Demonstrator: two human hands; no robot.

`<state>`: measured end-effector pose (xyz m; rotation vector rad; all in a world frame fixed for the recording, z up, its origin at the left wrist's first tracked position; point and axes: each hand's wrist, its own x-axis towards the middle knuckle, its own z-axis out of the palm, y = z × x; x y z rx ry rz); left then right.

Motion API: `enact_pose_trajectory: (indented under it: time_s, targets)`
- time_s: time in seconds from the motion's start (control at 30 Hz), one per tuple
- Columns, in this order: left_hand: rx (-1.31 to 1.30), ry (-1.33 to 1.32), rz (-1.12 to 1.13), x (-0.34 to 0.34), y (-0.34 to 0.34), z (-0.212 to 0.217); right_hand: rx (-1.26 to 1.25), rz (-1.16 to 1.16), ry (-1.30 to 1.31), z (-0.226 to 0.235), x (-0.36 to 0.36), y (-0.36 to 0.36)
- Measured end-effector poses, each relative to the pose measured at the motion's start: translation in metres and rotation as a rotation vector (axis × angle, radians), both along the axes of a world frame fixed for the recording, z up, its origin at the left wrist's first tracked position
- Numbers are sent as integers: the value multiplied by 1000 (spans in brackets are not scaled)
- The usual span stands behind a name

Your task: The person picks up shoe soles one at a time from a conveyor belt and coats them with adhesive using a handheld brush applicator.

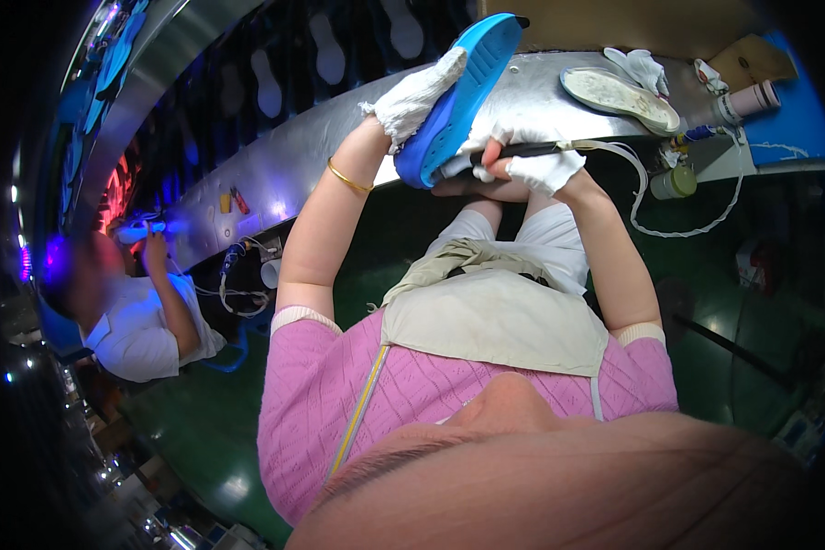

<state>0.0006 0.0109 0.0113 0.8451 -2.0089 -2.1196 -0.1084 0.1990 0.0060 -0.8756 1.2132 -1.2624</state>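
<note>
A bright blue shoe sole is held up and tilted above the near edge of the metal bench. Wrapped in a white glove, my left hand is closed on the sole's left side. In my right hand, which wears white cloth with bare fingertips showing, is a slim black-handled tool. A pale hose runs from the tool's back end. Its grey front end is at the sole's lower end; whether it touches, I cannot tell.
On the metal bench lie a whitish sole-shaped piece and a crumpled white cloth. A pale hose loops beside a greenish jar at right. Dark slots with soles run behind. Another person works at far left.
</note>
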Motion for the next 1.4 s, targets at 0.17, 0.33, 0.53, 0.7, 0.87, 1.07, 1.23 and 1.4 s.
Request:
enact_pose_trajectory:
  time_s: [0.17, 0.33, 0.53, 0.7, 0.87, 1.07, 1.23, 1.4]
  targets:
    - [-18, -25, -11, -2, 1, -1, -46, 25, 667, -4, -8, -2]
    - [37, -9, 4, 1, 0, 4, -302, -178, 524, -7, -22, -5]
    - [139, 84, 185, 11, -6, 8, -290, -18, 523, 0, -30, 2]
    - [580, 911, 169, 44, -28, 4, -376, -272, 244, 2, -30, 10]
    - [1013, 516, 14, 57, -9, -42, -270, -396, 53, -24, -15, 9]
    - [1027, 637, 45, 53, 57, -83, -398, -550, 144, -43, -10, -3]
    - [1080, 658, 101, 34, 77, -90, -401, -606, 300, -38, 8, -11]
    - [997, 631, 275, 30, 74, -100, -412, -504, 387, -38, 22, 2]
